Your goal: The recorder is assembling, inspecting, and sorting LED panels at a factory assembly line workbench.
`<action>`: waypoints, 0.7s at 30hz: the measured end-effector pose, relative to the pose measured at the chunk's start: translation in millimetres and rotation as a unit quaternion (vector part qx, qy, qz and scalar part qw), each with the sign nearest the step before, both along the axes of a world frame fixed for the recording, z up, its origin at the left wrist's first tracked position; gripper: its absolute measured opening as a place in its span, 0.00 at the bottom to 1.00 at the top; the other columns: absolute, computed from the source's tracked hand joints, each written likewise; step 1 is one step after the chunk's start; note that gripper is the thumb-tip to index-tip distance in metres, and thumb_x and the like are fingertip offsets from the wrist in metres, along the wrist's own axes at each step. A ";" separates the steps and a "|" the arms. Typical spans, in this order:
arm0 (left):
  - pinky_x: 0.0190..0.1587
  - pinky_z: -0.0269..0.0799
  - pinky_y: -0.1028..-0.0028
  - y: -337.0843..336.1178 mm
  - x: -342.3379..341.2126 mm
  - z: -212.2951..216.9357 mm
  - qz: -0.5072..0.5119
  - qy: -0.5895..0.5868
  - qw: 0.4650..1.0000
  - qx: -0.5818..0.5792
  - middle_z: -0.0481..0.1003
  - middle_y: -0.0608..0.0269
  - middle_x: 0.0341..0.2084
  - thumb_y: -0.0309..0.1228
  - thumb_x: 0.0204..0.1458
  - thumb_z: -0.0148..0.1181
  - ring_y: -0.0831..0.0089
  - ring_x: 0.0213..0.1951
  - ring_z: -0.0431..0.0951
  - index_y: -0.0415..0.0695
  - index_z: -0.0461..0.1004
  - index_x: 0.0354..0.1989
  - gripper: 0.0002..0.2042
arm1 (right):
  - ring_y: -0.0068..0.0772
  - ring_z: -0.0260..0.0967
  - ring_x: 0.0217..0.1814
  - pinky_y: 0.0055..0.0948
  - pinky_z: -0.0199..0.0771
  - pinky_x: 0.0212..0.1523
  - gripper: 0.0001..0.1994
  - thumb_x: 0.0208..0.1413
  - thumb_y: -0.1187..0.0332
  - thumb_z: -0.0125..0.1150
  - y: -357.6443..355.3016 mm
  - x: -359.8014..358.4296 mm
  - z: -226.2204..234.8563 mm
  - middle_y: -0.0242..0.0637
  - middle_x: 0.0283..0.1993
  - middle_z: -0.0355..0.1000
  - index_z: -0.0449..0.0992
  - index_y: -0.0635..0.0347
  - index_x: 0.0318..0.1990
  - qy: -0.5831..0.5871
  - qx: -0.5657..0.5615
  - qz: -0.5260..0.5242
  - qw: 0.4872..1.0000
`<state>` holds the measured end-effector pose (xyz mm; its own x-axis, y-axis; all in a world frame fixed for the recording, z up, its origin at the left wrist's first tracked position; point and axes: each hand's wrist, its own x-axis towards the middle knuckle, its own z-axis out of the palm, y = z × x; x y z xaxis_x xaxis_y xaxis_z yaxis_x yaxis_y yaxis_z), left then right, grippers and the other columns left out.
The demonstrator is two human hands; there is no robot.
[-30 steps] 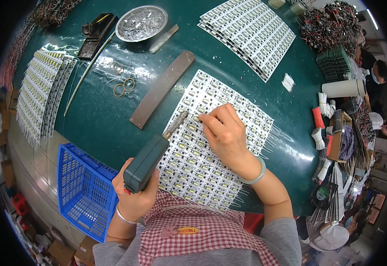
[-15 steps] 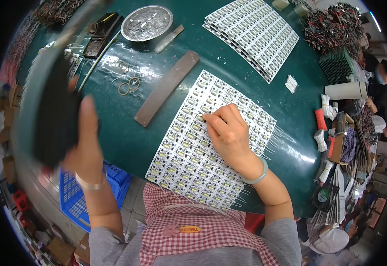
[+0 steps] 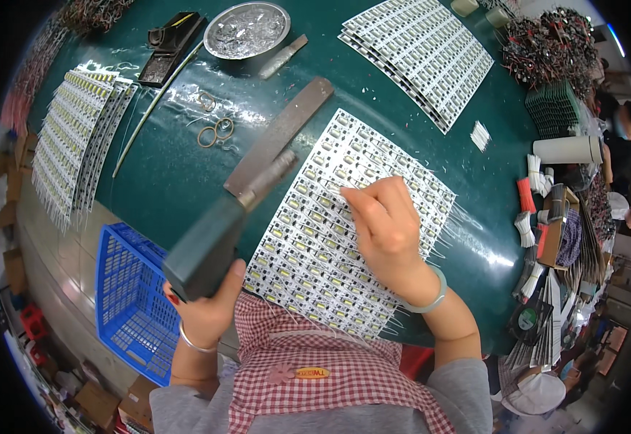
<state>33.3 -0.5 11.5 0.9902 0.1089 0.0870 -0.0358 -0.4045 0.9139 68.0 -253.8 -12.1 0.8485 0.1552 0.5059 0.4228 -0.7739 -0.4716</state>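
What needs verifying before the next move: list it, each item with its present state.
1. Left hand gripping the green tool: ok.
2. Tool tip apart from the right hand: ok, a gap shows.
3. Tool tip off the brown bar: cannot tell; they overlap in view.
4. Circuit sheet resting on the green table: ok.
5. Right hand holding a wire: cannot tell; too small.

Green handheld tool (image 3: 207,249) blurry, far board stack (image 3: 420,54) cropped at top edge
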 end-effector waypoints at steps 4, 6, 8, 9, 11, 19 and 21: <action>0.31 0.74 0.75 -1.7 -13.8 -3.6 -0.044 -0.007 0.999 0.001 0.81 0.59 0.28 0.22 0.45 0.69 0.73 0.27 0.79 0.35 0.79 0.37 0.10 | 0.36 0.66 0.34 0.32 0.66 0.28 0.12 0.40 0.82 0.60 11.6 -1.5 -14.7 0.36 0.31 0.66 0.76 0.64 0.37 0.011 -0.017 0.010 1.000; 0.29 0.73 0.77 -2.7 -16.9 -8.3 -0.048 -0.016 0.999 -0.006 0.80 0.60 0.26 0.21 0.44 0.69 0.74 0.25 0.79 0.35 0.79 0.36 0.09 | 0.37 0.66 0.36 0.33 0.66 0.29 0.13 0.39 0.82 0.59 12.6 -2.4 -20.2 0.37 0.32 0.66 0.75 0.63 0.37 0.020 -0.038 0.011 0.999; 0.27 0.72 0.78 -4.6 -18.3 -8.3 -0.054 -0.016 0.998 -0.013 0.80 0.60 0.24 0.21 0.44 0.69 0.75 0.24 0.79 0.34 0.79 0.35 0.09 | 0.37 0.66 0.37 0.33 0.66 0.31 0.15 0.38 0.81 0.58 12.6 -2.4 -23.1 0.38 0.34 0.66 0.74 0.63 0.38 0.027 -0.060 0.014 0.998; 0.27 0.72 0.78 -6.0 -18.2 -6.3 -0.059 -0.011 0.998 -0.017 0.80 0.60 0.24 0.20 0.44 0.68 0.75 0.23 0.79 0.34 0.79 0.34 0.09 | 0.38 0.66 0.38 0.33 0.66 0.32 0.15 0.38 0.80 0.58 13.2 -2.2 -23.5 0.38 0.34 0.66 0.73 0.64 0.39 0.020 -0.070 0.015 0.997; 0.27 0.72 0.78 -7.2 -17.4 -5.7 -0.070 -0.015 0.997 -0.009 0.80 0.60 0.24 0.19 0.43 0.68 0.76 0.24 0.79 0.34 0.79 0.34 0.09 | 0.38 0.65 0.38 0.33 0.66 0.34 0.16 0.37 0.80 0.57 14.7 -1.6 -24.1 0.38 0.34 0.66 0.73 0.64 0.39 0.006 -0.088 0.018 0.996; 0.28 0.72 0.78 -7.9 -15.9 -13.8 -0.094 -0.052 0.994 0.011 0.80 0.56 0.29 0.18 0.43 0.67 0.75 0.26 0.80 0.32 0.78 0.35 0.10 | 0.39 0.64 0.38 0.33 0.67 0.35 0.16 0.37 0.80 0.58 13.8 -0.8 -25.4 0.39 0.35 0.66 0.74 0.67 0.40 0.007 -0.085 0.028 0.996; 0.29 0.72 0.78 -7.8 -16.2 -13.8 -0.096 -0.038 0.995 0.005 0.79 0.57 0.29 0.18 0.44 0.66 0.75 0.27 0.79 0.32 0.78 0.36 0.10 | 0.39 0.64 0.38 0.32 0.67 0.34 0.17 0.37 0.80 0.58 13.6 -0.8 -25.3 0.39 0.35 0.66 0.74 0.68 0.40 0.009 -0.082 0.032 0.996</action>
<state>17.1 -8.3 -2.3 0.9833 -0.0828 0.1618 -0.1814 -0.3928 0.9016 67.2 -240.2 -37.4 0.8429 0.2879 0.4546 0.4659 -0.8132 -0.3488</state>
